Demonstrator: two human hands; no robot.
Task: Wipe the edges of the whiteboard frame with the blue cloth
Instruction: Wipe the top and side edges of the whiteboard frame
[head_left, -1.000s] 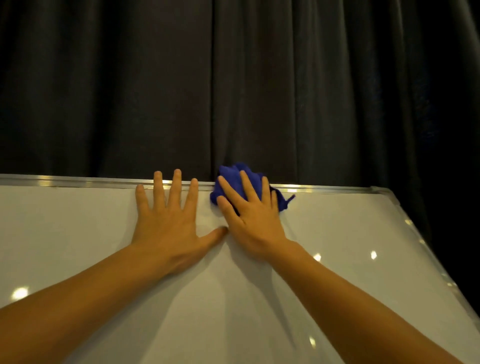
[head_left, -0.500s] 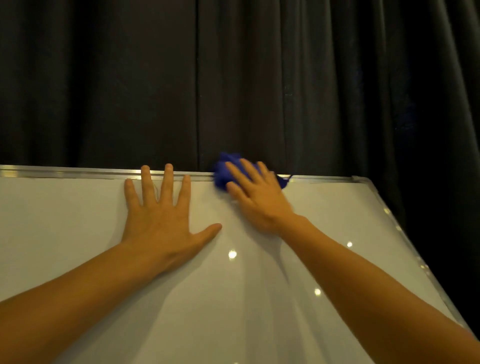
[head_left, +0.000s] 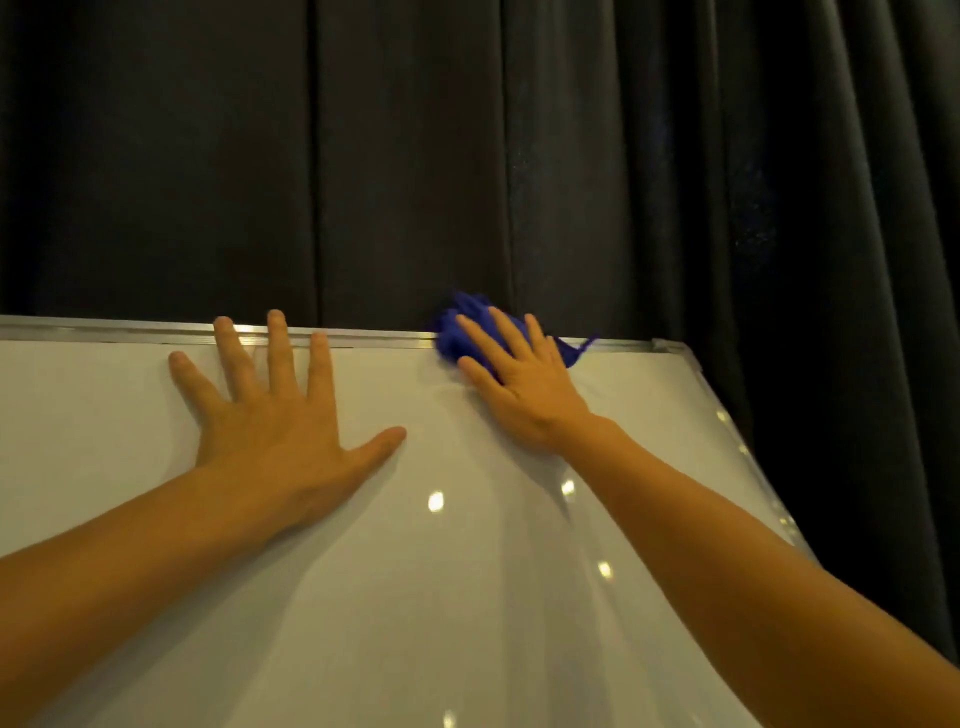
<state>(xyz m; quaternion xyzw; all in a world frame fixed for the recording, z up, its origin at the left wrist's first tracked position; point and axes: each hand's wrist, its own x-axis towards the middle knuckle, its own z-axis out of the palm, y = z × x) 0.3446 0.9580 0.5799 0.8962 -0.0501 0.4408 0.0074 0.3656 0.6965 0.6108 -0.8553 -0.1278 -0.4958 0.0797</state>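
Observation:
A white whiteboard with a thin silver frame fills the lower part of the head view. My left hand lies flat on the board, fingers spread, with the fingertips over the top frame edge. My right hand presses a bunched blue cloth against the top frame edge, right of the left hand. Most of the cloth is hidden under the fingers; a small tail sticks out on the right.
A dark pleated curtain hangs close behind the board. The frame's top right corner is a short way right of the cloth, and the right frame edge runs down toward me.
My right hand has slid the cloth rightward along the top frame edge, away from the left hand. The left hand has stayed flat on the board.

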